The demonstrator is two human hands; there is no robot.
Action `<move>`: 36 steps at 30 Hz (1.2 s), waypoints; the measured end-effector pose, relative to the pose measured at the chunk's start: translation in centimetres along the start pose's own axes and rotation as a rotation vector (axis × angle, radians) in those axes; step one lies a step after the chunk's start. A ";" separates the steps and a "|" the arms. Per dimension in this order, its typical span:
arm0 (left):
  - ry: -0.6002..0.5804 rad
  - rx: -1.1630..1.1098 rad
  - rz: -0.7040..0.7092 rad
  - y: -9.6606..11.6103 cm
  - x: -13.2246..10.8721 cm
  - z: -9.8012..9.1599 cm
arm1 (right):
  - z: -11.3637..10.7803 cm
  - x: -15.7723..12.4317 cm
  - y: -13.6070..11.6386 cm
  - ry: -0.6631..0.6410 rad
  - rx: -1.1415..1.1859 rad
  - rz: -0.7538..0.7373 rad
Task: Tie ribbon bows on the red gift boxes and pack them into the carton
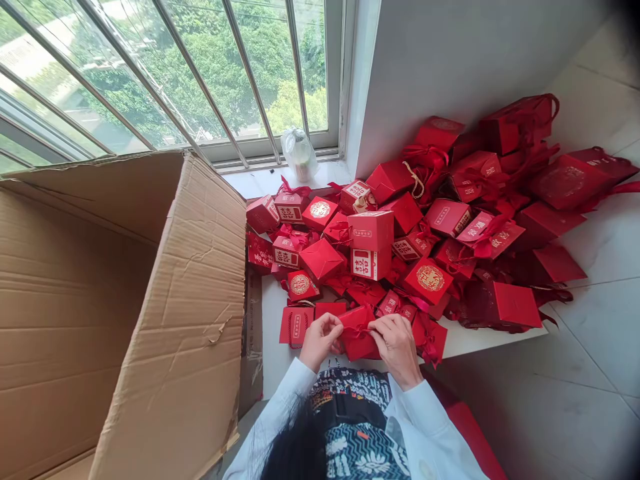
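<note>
Red box sat at the near edge of a white table, between both hands, with a thin red ribbon across its top. The left hand was closed, its fingers pinching the ribbon at the box's left side. The right hand was also closed, gripping the ribbon and box from the other side. White sleeves ran back from both wrists.

Just beyond the hands, a heap of red boxes and red paper bags covered the rest of the table and spilled onto the tiled floor. Two boxes stood stacked upright in the heap. A large cardboard carton stood open at the left, touching the table edge. A plastic bag rested on the windowsill beneath a barred window.
</note>
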State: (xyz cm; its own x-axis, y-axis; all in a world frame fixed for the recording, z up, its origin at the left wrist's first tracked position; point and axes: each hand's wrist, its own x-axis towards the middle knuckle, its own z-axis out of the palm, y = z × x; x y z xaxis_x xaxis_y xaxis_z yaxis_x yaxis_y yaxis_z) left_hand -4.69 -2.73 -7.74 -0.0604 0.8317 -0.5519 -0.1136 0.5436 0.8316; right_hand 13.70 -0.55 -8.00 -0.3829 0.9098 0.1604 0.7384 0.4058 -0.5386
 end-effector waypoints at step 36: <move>0.109 0.997 0.359 1.5 1.0 2.5 | 3.6 -2.7 -0.1 0.308 -0.057 -0.504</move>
State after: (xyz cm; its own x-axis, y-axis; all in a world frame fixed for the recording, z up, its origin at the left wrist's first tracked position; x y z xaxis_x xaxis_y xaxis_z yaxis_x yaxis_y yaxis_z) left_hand -2.47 -0.87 -6.91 -0.0230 0.9739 -0.2259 0.7889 0.1565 0.5943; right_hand 12.71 -3.38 -11.34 -0.5214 0.5838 0.6223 0.5391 0.7907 -0.2901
